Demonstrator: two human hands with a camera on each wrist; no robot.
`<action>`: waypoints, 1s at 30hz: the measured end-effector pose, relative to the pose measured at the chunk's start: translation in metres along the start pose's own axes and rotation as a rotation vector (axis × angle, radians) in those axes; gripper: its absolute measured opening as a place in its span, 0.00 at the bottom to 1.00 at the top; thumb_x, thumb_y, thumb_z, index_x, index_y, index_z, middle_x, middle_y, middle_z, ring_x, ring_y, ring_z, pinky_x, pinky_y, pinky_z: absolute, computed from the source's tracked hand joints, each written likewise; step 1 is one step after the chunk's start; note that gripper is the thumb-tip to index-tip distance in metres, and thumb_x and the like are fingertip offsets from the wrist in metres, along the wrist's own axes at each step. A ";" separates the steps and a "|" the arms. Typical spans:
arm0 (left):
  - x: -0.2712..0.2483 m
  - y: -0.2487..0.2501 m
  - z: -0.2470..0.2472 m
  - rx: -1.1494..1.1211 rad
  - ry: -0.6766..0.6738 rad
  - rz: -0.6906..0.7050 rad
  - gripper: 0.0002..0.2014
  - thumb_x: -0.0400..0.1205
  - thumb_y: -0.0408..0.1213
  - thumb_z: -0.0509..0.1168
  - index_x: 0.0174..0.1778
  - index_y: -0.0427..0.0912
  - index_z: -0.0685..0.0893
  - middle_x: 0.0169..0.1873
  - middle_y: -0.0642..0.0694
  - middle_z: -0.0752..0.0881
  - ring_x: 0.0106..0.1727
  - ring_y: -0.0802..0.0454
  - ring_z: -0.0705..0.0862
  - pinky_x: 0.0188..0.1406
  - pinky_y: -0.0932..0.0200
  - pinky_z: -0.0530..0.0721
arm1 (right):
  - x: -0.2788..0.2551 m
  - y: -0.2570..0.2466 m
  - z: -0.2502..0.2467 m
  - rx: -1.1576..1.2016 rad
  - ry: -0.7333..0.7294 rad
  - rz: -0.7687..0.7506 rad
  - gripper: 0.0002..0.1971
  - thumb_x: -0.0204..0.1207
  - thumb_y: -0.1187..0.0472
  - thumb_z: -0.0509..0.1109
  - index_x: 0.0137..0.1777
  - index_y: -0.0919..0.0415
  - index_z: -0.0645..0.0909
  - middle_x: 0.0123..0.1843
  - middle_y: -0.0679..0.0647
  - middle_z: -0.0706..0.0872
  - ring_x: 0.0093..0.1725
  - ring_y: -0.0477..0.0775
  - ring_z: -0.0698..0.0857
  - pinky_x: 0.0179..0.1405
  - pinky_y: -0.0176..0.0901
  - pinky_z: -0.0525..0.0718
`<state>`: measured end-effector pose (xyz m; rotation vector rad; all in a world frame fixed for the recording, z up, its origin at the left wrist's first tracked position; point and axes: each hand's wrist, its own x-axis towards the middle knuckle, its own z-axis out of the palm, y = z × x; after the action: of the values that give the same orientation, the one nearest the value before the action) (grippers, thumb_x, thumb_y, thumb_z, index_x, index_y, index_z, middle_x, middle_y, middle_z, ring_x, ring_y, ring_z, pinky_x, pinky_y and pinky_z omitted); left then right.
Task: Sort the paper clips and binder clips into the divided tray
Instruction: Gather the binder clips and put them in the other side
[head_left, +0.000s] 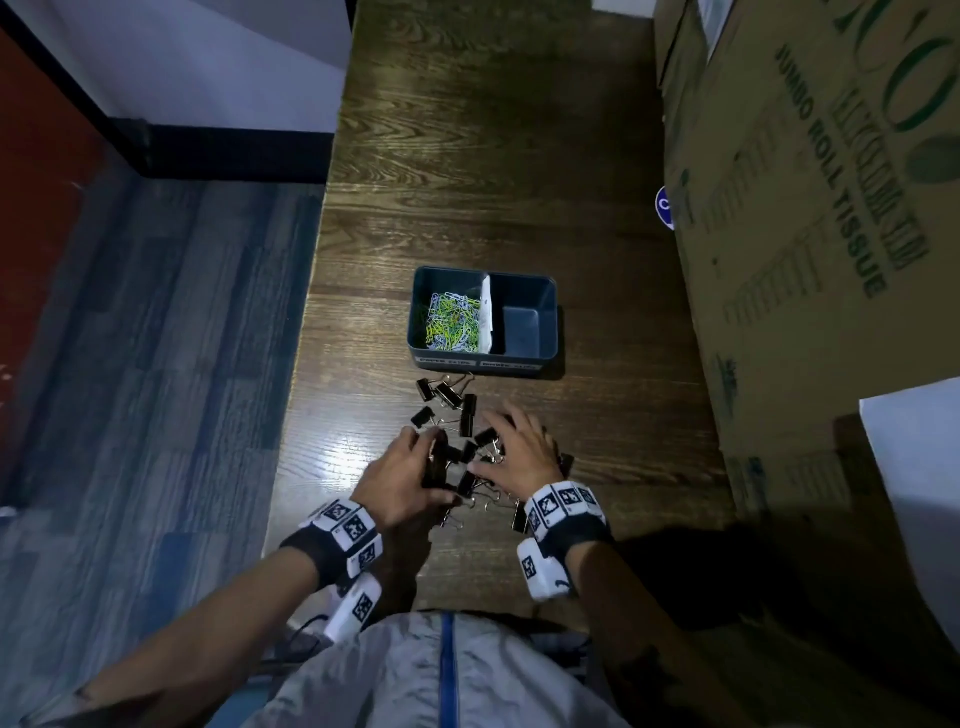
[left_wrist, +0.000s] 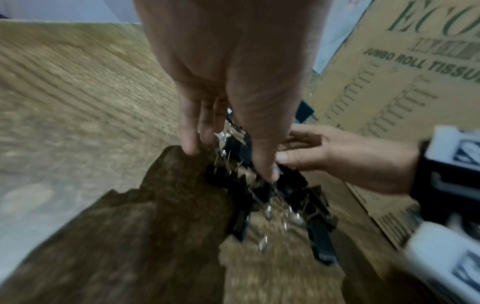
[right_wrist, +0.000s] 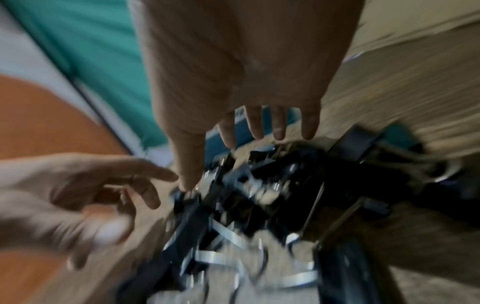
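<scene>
A dark divided tray stands on the wooden table, split by a white paper divider. Its left compartment holds several coloured paper clips; the right compartment shows only its bare floor. Several black binder clips lie in a loose pile between the tray and me. My left hand reaches into the pile's left side, its fingertips down among the clips. My right hand hovers spread over the pile's right side, thumb touching the clips. Neither hand plainly grips a clip.
A large cardboard box marked for jumbo roll tissue walls off the table's right side. A white sheet lies at the right, near the box. The table's left edge drops to a blue-grey floor. Bare wood stretches beyond the tray.
</scene>
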<state>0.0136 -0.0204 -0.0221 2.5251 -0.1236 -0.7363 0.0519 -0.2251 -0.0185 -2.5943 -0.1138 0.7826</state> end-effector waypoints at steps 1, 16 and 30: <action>0.006 0.002 -0.007 0.057 0.036 -0.011 0.47 0.72 0.65 0.70 0.81 0.52 0.55 0.70 0.46 0.67 0.68 0.47 0.73 0.57 0.48 0.83 | -0.006 0.003 -0.005 0.047 0.054 0.040 0.43 0.70 0.41 0.79 0.83 0.40 0.63 0.87 0.49 0.56 0.85 0.59 0.56 0.82 0.66 0.60; 0.051 0.007 0.005 0.335 -0.006 0.168 0.53 0.71 0.55 0.76 0.85 0.51 0.51 0.84 0.44 0.53 0.74 0.36 0.63 0.68 0.39 0.77 | -0.036 0.032 0.008 -0.118 -0.096 0.305 0.60 0.58 0.57 0.89 0.84 0.43 0.52 0.77 0.59 0.52 0.77 0.65 0.62 0.66 0.59 0.80; 0.016 0.000 0.017 0.103 0.078 0.310 0.32 0.80 0.34 0.68 0.80 0.51 0.66 0.81 0.46 0.61 0.74 0.43 0.68 0.56 0.49 0.85 | -0.033 0.029 0.021 -0.010 0.077 0.028 0.46 0.67 0.68 0.80 0.80 0.40 0.60 0.74 0.51 0.67 0.72 0.58 0.74 0.65 0.57 0.83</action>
<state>0.0185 -0.0312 -0.0420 2.5439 -0.5246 -0.5185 0.0120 -0.2500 -0.0300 -2.6368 -0.0592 0.6925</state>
